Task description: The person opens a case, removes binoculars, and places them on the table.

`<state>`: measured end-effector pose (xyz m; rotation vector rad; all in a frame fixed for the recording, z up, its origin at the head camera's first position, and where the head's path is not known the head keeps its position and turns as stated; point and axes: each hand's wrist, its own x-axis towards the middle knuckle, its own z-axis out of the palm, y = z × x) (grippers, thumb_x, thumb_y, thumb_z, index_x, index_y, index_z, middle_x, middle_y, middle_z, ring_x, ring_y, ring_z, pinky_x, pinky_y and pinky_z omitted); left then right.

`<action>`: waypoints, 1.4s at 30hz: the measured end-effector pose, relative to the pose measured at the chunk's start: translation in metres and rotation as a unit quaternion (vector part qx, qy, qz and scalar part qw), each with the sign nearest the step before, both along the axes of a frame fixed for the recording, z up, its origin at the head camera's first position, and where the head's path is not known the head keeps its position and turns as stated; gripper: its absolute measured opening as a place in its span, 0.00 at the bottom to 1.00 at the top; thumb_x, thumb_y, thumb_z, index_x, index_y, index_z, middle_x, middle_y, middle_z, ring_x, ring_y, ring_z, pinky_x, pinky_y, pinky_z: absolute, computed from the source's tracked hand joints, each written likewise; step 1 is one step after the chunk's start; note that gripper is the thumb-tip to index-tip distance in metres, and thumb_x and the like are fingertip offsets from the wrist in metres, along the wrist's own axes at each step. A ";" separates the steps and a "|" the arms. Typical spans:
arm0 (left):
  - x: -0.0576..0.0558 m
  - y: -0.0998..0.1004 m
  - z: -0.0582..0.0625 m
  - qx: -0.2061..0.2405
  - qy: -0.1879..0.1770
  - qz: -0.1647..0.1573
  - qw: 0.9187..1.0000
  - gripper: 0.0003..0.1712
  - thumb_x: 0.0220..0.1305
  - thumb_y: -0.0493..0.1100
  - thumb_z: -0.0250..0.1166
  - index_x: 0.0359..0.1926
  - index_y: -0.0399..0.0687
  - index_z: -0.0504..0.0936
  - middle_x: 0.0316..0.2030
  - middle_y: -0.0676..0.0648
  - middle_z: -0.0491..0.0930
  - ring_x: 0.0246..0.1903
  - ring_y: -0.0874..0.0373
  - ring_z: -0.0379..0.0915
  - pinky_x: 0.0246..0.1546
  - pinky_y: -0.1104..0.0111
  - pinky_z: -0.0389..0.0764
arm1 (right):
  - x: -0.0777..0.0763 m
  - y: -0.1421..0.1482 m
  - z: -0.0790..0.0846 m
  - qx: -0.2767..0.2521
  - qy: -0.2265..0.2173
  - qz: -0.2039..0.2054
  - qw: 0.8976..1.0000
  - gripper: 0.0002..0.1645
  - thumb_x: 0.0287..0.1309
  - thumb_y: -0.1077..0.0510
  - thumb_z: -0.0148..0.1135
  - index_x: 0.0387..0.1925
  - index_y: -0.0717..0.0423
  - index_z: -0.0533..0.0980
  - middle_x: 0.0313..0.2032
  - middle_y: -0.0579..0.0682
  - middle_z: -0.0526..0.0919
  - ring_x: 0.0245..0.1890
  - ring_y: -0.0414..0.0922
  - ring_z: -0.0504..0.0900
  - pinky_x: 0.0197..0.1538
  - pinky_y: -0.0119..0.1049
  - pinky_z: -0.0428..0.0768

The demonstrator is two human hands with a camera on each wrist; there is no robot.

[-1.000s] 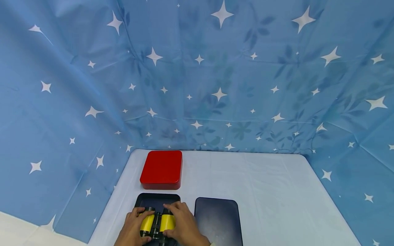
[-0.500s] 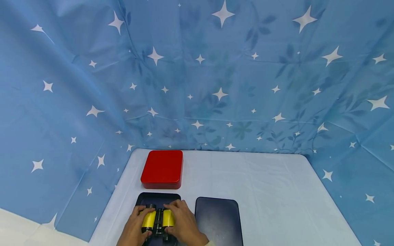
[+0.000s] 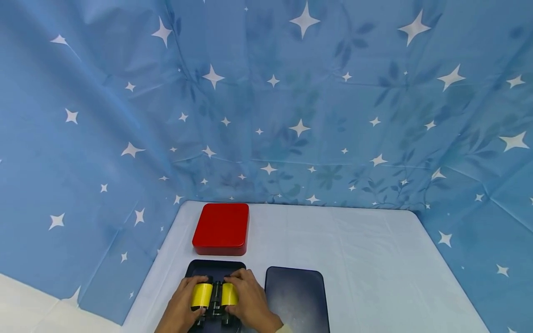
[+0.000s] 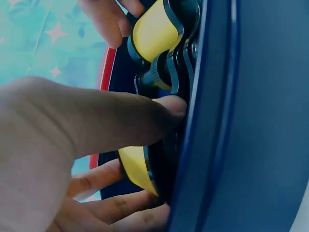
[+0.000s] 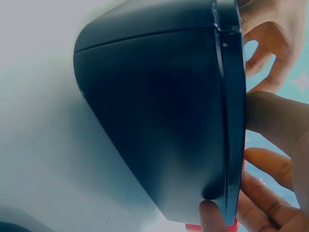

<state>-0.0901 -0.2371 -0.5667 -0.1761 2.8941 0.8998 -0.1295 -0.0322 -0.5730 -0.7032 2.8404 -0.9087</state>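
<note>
Binoculars (image 3: 215,299) have shifted slightly toward the far side and straightened since a second ago, both hands moving with them. At the left, the left hand (image 3: 180,301) grips their left side, thumb at the near end and fingers at the far end. They sit within the dark tray (image 3: 215,267); whether they touch its floor cannot be told. A red box (image 3: 221,226) stands just beyond. The right hand (image 3: 251,301) grips their right side likewise, beside a dark flat panel (image 3: 296,298) on the white table (image 3: 366,273).
</note>
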 end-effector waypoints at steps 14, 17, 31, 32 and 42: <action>-0.005 -0.010 0.003 0.040 -0.009 0.009 0.999 0.45 0.35 0.40 0.85 0.59 0.59 0.78 0.52 0.45 0.70 0.43 0.54 0.72 0.52 0.48 0.82 | -0.003 0.001 -0.001 -0.014 0.005 0.007 1.000 0.41 0.36 0.49 0.85 0.58 0.42 0.80 0.53 0.36 0.76 0.48 0.35 0.71 0.53 0.32 0.81; -0.002 -0.012 0.005 0.057 -0.006 0.010 0.998 0.44 0.35 0.40 0.85 0.59 0.59 0.79 0.52 0.45 0.70 0.44 0.54 0.72 0.53 0.49 0.82 | -0.002 0.002 -0.002 -0.024 0.005 0.014 1.000 0.41 0.36 0.50 0.85 0.58 0.44 0.81 0.53 0.36 0.76 0.50 0.36 0.72 0.55 0.32 0.80; -0.001 -0.017 0.009 0.223 -0.013 0.033 0.974 0.46 0.38 0.33 0.82 0.62 0.58 0.77 0.61 0.40 0.64 0.40 0.52 0.76 0.41 0.64 0.86 | -0.003 0.005 -0.003 -0.043 -0.010 0.018 0.999 0.39 0.38 0.52 0.84 0.57 0.45 0.81 0.53 0.36 0.77 0.51 0.36 0.72 0.58 0.34 0.79; -0.001 -0.017 0.008 0.240 -0.018 0.033 0.970 0.46 0.40 0.32 0.81 0.63 0.56 0.76 0.62 0.39 0.63 0.40 0.52 0.77 0.42 0.65 0.86 | -0.003 0.005 -0.003 -0.044 -0.013 0.018 0.999 0.39 0.38 0.52 0.84 0.57 0.45 0.81 0.53 0.36 0.77 0.51 0.35 0.72 0.58 0.34 0.79; 0.003 -0.024 0.008 0.309 -0.054 0.035 0.949 0.47 0.44 0.36 0.80 0.68 0.56 0.72 0.67 0.40 0.55 0.46 0.47 0.76 0.49 0.49 0.84 | -0.006 0.008 -0.006 -0.062 -0.019 0.029 0.997 0.39 0.39 0.53 0.84 0.58 0.47 0.81 0.53 0.35 0.77 0.51 0.35 0.72 0.57 0.33 0.80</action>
